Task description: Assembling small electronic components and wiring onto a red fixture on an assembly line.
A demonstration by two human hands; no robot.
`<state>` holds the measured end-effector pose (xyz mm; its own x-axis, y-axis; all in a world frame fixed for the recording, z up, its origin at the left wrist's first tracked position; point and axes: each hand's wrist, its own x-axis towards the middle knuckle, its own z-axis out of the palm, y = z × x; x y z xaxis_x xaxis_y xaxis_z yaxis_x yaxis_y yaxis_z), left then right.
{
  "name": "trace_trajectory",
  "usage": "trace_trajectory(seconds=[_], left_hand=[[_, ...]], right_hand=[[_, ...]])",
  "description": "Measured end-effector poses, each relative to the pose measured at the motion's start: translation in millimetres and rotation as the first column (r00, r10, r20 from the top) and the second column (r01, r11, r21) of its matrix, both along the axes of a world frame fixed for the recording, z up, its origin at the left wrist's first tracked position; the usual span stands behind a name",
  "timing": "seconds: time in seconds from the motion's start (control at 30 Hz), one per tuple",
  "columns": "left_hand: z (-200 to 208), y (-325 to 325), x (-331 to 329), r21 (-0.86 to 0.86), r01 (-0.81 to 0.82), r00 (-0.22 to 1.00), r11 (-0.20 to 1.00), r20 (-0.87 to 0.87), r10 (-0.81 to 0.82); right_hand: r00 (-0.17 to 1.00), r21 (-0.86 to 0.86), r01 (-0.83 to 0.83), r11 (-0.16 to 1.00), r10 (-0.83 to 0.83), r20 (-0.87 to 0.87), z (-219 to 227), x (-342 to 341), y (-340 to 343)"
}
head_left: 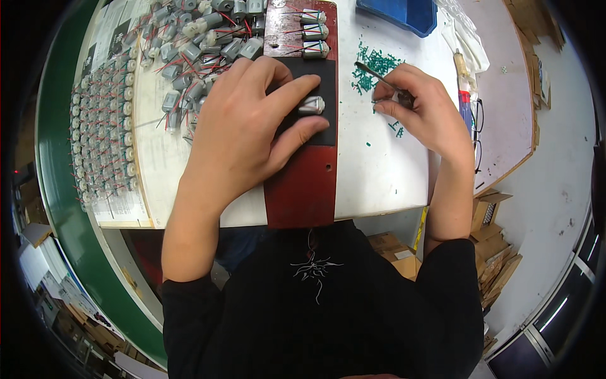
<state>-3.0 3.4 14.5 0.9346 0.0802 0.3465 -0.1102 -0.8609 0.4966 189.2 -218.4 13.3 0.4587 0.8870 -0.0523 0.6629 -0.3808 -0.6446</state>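
Observation:
My left hand [252,114] is over a black pad [323,136] on a dark red board [301,189]. Its thumb and index finger are spread on either side of a small silver motor [311,105] with a white end cap, with gaps showing between. The other fingertips are partly hidden. A slim dark metal tool [379,77] rests in my right hand [420,101], its flat end pointing away to the upper left. The thumb and index finger come together at a tiny green part [374,111], beside a scattered pile of small green parts [372,66].
Three motors [315,33] with red wires line the board's far end. A heap of grey motors [202,38] is at the far left, beside rows of motors [104,126]. A blue bin [404,14], a white cloth [467,44] and eyeglasses [478,123] are at the right.

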Motion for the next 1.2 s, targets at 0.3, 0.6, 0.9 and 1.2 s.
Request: trace_trajectory(seconds=[0.3,0.6,0.9,1.2], left_hand=[[-7,2,0,-0.142,0.037,0.999,0.989,0.036,-0.032],[-10,0,1,-0.149,0.021,0.997,0.989,0.074,-0.01],[-11,0,0,-0.129,0.016,0.997,0.992,0.075,-0.007],[-11,1,-6,-0.117,0.026,1.0,0.993,0.006,-0.025]], right_hand=[[0.975,-0.022,-0.015,1.0,0.019,0.219,-3,-8,3],[0.997,0.05,0.042,0.998,-0.045,0.067,-3,-3,1],[0.995,-0.022,-0.003,1.0,0.005,0.101,3,-11,8],[0.99,-0.037,0.058,0.998,-0.062,-0.126,-22,13,-9]])
